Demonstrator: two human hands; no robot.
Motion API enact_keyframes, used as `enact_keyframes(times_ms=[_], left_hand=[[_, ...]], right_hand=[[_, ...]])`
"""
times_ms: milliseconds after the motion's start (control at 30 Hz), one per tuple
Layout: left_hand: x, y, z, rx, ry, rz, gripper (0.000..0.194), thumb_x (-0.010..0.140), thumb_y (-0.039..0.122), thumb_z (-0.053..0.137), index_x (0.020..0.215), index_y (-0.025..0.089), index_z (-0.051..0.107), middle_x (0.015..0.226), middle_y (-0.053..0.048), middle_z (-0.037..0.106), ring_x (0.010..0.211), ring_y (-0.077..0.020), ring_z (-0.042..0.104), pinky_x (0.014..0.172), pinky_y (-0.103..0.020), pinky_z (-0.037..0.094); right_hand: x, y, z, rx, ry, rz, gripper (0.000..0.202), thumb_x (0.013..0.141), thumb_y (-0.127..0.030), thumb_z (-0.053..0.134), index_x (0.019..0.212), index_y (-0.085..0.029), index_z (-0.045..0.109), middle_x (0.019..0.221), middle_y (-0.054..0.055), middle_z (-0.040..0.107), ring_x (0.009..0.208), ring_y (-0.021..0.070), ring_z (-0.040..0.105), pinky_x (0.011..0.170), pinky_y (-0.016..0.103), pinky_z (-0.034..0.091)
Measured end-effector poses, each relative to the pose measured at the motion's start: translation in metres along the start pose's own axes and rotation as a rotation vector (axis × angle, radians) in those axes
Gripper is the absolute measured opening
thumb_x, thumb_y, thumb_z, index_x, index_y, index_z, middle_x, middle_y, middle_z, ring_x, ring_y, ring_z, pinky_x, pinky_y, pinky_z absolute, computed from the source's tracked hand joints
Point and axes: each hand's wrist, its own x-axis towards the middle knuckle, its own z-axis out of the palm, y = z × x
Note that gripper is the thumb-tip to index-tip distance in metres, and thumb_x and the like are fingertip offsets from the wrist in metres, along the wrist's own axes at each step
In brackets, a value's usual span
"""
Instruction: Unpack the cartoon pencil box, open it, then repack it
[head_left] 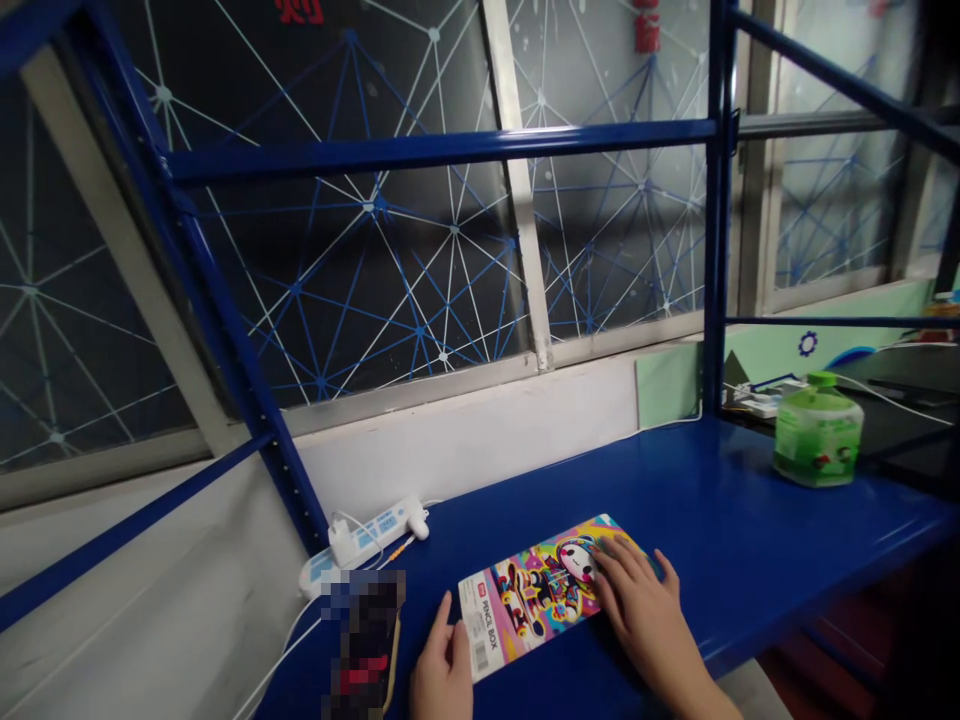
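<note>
A colourful pencil box [540,590] with a cartoon character and the words "PENCIL BOX" lies flat on the blue tabletop [705,520]. Over its right end rests my right hand [641,605], fingers stretched out across the printed surface and thumb towards the near edge. My left hand [444,665] is beside the box's left end, index finger extended and thumb at the box's edge; its other fingers are hidden. Left of that hand is a dark phone-like object [367,650], partly blurred out by pixelation.
Behind the phone-like object lies a white power strip [367,540] with plugs and cables. A green-capped jug [817,435] stands at the right. Blue metal uprights and bars [442,150] frame the table before patterned windows [375,270].
</note>
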Motion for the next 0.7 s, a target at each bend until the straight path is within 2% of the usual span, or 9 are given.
enact_keyframes(times_ms=[67, 133, 200, 300, 400, 533, 633, 700], left_hand=[[-0.003, 0.004, 0.003, -0.018, 0.011, 0.015, 0.081, 0.081, 0.063, 0.051, 0.142, 0.011, 0.045, 0.077, -0.004, 0.074, 0.068, -0.0213, 0.071, 0.064, -0.030, 0.055], [-0.005, 0.009, 0.003, -0.045, -0.003, 0.033, 0.083, 0.080, 0.066, 0.050, 0.142, 0.010, 0.043, 0.071, -0.001, 0.070, 0.065, -0.0203, 0.069, 0.063, -0.029, 0.054], [-0.007, 0.012, 0.002, -0.056, -0.024, 0.038, 0.083, 0.079, 0.068, 0.051, 0.139, 0.011, 0.046, 0.072, -0.002, 0.070, 0.066, -0.0207, 0.070, 0.065, -0.030, 0.055], [-0.007, 0.013, 0.000, -0.034, -0.021, 0.027, 0.081, 0.078, 0.068, 0.051, 0.136, 0.012, 0.047, 0.079, -0.004, 0.071, 0.072, -0.0213, 0.070, 0.070, -0.031, 0.055], [-0.006, 0.009, 0.000, -0.008, -0.014, 0.013, 0.076, 0.082, 0.064, 0.047, 0.138, 0.013, 0.045, 0.093, -0.008, 0.072, 0.078, -0.0216, 0.070, 0.073, -0.032, 0.055], [-0.004, 0.007, 0.002, 0.023, -0.019, -0.016, 0.069, 0.088, 0.056, 0.038, 0.143, 0.015, 0.037, 0.106, -0.011, 0.070, 0.075, -0.0206, 0.068, 0.073, -0.035, 0.055], [0.004, 0.012, 0.001, 0.041, -0.062, -0.045, 0.059, 0.092, 0.048, 0.036, 0.143, 0.018, 0.038, 0.099, -0.008, 0.070, 0.072, -0.0194, 0.068, 0.067, -0.032, 0.053], [0.015, 0.017, 0.000, 0.053, -0.117, -0.075, 0.053, 0.094, 0.043, 0.035, 0.142, 0.020, 0.038, 0.086, -0.004, 0.069, 0.062, -0.0170, 0.065, 0.055, -0.028, 0.049]], right_hand=[[-0.006, -0.022, 0.000, 0.029, -0.066, -0.085, 0.035, 0.102, -0.041, 0.044, 0.129, -0.030, 0.062, 0.140, 0.007, 0.062, 0.130, 0.0330, 0.055, 0.108, 0.065, 0.030], [-0.014, -0.049, 0.005, 0.079, -0.157, -0.209, 0.042, 0.101, -0.046, 0.046, 0.140, -0.033, 0.053, 0.147, 0.006, 0.054, 0.134, 0.0341, 0.052, 0.109, 0.064, 0.033], [-0.020, -0.075, 0.013, 0.134, -0.276, -0.331, 0.056, 0.096, -0.051, 0.054, 0.148, -0.034, 0.043, 0.154, 0.008, 0.045, 0.138, 0.0374, 0.046, 0.109, 0.064, 0.034], [-0.020, -0.101, 0.021, 0.189, -0.407, -0.350, 0.072, 0.092, -0.048, 0.061, 0.155, -0.034, 0.030, 0.160, 0.012, 0.030, 0.143, 0.0429, 0.036, 0.110, 0.069, 0.030], [-0.008, -0.108, 0.019, 0.240, -0.475, -0.318, 0.070, 0.096, -0.044, 0.055, 0.157, -0.037, 0.022, 0.163, 0.010, 0.024, 0.147, 0.0407, 0.028, 0.113, 0.070, 0.024], [0.015, -0.106, 0.009, 0.263, -0.536, -0.329, 0.060, 0.100, -0.039, 0.049, 0.156, -0.037, 0.026, 0.163, 0.010, 0.028, 0.148, 0.0371, 0.026, 0.115, 0.066, 0.022], [0.029, -0.105, 0.008, 0.258, -0.572, -0.350, 0.056, 0.100, -0.039, 0.047, 0.154, -0.036, 0.031, 0.161, 0.011, 0.033, 0.147, 0.0363, 0.029, 0.115, 0.064, 0.023], [0.036, -0.103, 0.012, 0.251, -0.582, -0.369, 0.061, 0.097, -0.046, 0.052, 0.154, -0.035, 0.032, 0.162, 0.012, 0.032, 0.147, 0.0370, 0.028, 0.115, 0.064, 0.022]])
